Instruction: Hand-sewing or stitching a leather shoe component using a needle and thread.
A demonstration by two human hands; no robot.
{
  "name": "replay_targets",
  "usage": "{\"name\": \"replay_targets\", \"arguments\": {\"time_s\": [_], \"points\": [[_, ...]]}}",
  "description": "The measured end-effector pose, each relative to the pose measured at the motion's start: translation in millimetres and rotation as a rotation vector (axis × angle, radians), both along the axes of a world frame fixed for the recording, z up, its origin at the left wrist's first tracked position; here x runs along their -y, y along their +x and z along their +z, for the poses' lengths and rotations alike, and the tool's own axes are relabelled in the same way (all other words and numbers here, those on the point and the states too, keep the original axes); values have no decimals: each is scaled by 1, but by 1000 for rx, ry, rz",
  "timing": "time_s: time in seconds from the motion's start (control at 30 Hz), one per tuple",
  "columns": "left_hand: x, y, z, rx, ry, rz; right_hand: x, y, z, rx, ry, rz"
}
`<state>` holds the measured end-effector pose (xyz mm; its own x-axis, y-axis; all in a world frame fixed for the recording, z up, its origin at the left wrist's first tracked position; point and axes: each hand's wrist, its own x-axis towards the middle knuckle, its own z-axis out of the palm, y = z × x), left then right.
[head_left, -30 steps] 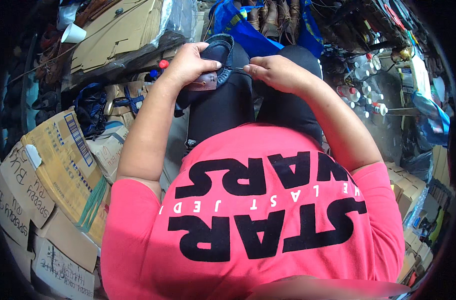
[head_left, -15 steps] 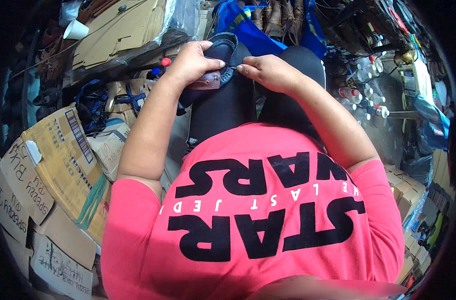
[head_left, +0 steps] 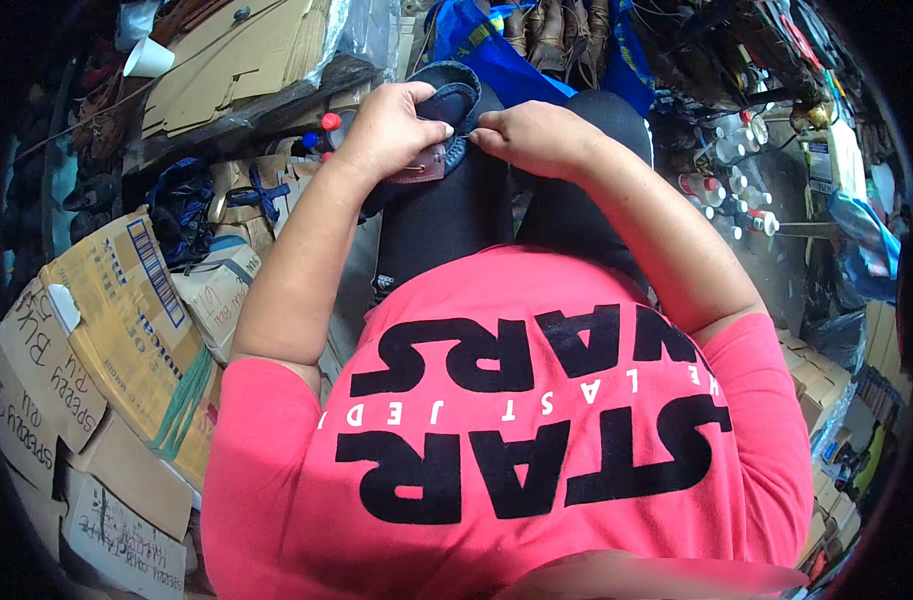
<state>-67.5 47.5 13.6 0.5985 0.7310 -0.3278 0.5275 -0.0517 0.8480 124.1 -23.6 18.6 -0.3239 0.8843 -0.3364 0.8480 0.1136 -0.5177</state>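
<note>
a: where does the dark shoe sit right now?

b: over the left thigh, between the two hands, with its rounded end pointing away from the body.

a: and the left hand?

b: gripping it. that hand is on the shoe's left side, thumb laid across the top, most of the fingers out of sight. the shoe sticks out past the thumb, to the right and farther out.

a: what's that brown patch?

b: a piece that looks like leather, just below the thumb, on the near side of the shoe. i can't tell how it's fixed there.

a: how about the right hand?

b: closed, fingers curled in, thumb and forefinger together at the shoe's right edge, by the ridged blue rim. i can't tell if something thin is pinched there, or if the fingertips touch the rim.

a: anything around them?

b: a blue bag with brown footwear just beyond the knees, bottles off to the right, and a tan cardboard box on the left.
</note>
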Motion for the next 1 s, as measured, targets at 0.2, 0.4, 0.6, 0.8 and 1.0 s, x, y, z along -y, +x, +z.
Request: {"name": "replay_targets", "arguments": {"time_s": [0.2,0.4,0.6,0.8,1.0], "points": [[40,11,13,-76,556,28,-5,-27,28,305,-210,-43],[60,14,8,-54,743,65,4,-35,28,301,-178,-29],[37,5,-8,-11,626,86,6,-31,11,219,-43,-28],[-4,-7,-8,92,-204,50,11,-4,3,-349,-374,-224],[-10,-2,-10,143,-345,100,17,19,12,-465,-539,-180]]}}
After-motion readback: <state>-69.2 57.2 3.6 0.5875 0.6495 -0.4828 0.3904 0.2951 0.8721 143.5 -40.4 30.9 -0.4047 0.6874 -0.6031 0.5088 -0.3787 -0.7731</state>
